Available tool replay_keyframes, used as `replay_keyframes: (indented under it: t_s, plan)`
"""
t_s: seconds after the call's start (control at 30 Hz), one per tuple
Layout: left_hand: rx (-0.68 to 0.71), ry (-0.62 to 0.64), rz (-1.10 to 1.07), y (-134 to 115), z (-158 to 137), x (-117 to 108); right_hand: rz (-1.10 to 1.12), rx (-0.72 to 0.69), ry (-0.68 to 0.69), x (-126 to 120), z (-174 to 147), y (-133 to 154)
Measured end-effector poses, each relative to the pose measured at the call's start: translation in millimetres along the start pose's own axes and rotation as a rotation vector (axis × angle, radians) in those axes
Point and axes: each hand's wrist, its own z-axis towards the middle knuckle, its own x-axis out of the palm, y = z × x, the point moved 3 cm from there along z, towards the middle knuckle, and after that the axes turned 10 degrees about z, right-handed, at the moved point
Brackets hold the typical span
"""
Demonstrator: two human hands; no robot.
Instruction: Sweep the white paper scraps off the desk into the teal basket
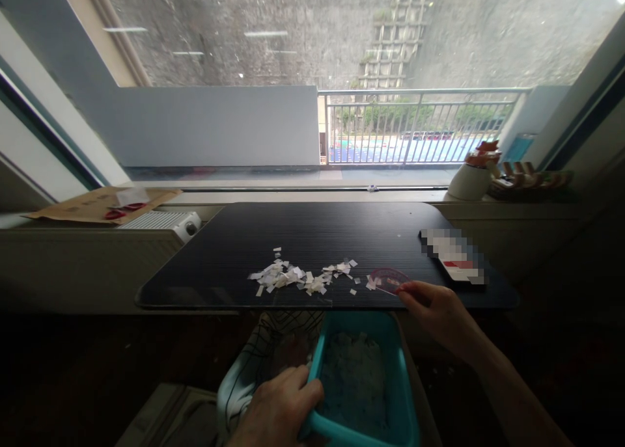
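Observation:
My left hand [286, 401] is closed on the rim of a turquoise plastic bin [407, 395], held below the table's front edge. Many small paper scraps [354, 375] lie inside the bin. Between thumb and fingers, my right hand [437, 313] pinches a pink see-through protractor [390, 279], its curved side up, at the table's front right. A few scraps lie at the protractor's left side. A loose pile of cut white paper pieces [283, 274] spreads leftward over the dark table [317, 226].
A phone-like flat object [454, 258], partly blurred out, lies on the table's right. On the sill stand a white pot [466, 181] and a wooden-looking rack [530, 180]. Brown paper with red-handled scissors [124, 211] lies at left above a radiator [161, 222]. A window is behind the table.

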Motion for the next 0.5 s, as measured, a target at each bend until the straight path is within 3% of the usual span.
replay_keyframes:
  t_s: [0.2, 0.43, 0.5]
  plan:
    - [0.031, -0.016, 0.018, -0.4, 1.7, 3.5, 0.04, -0.037, 0.124, 15.9, -3.1, 15.2]
    - [0.029, -0.044, 0.0, -3.4, 2.9, 0.3, -0.026, 0.01, -0.024, -7.7, -2.7, -4.8]
    - [0.03, -0.038, -0.006, -3.7, 4.5, -1.4, -0.021, 0.005, 0.007, -7.7, -3.2, -8.3]
